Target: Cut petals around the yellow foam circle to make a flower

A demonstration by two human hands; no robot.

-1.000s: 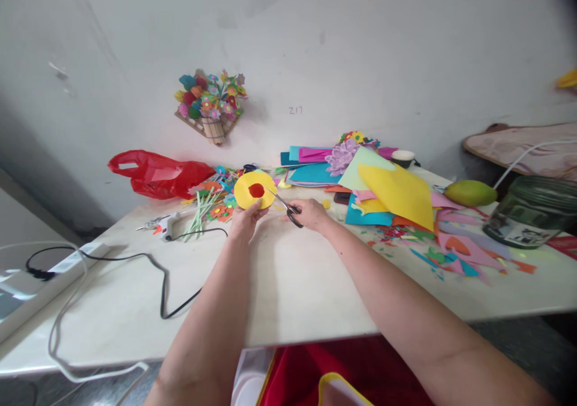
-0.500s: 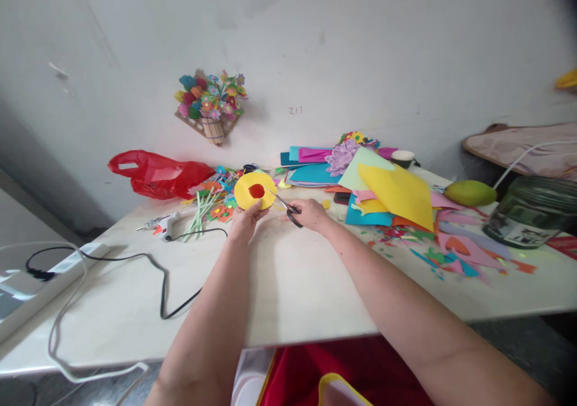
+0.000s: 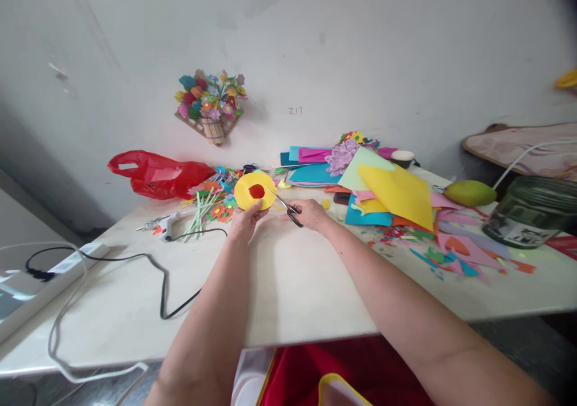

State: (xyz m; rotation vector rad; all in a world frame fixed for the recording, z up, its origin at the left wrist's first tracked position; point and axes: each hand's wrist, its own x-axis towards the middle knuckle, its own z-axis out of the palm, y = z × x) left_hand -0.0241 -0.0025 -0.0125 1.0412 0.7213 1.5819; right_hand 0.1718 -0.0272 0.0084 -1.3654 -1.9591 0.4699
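Left hand: the fingers of the left hand [image 3: 249, 218] pinch the yellow disc [image 3: 242, 193] at its lower edge, thumb in front. Gripping low probably leaves most of the rim free.
Yellow disc: up in front of the person, over the table [image 3: 311, 292], broad face toward them, so the red patch [image 3: 257, 191] in the middle shows (can't tell if it's stuck on or a layer peeking through, tbh).
Right hand: fingers of the right hand [image 3: 311, 215] are curled round the dark handles of the scissors [image 3: 294, 215]. Blades point at the disc's right edge; whether they're touching, can't tell. Guessing the angle is for getting at that rim without bumping the other hand.
Left of the hands: pale green strips [image 3: 198, 215], foam flowers [image 3: 220, 213] and a glue gun [image 3: 166, 228], its cord trailing over the table. Looks like the small bits are grouped within reach.
Right of the hands: a yellow sheet [image 3: 401, 196] on a loose pile, scraps [image 3: 460, 248] scattered nearer the front edge, likely shoved aside to leave elbow room.
Further out: red bag [image 3: 164, 176] back left, glass jar [image 3: 534, 213] far right.
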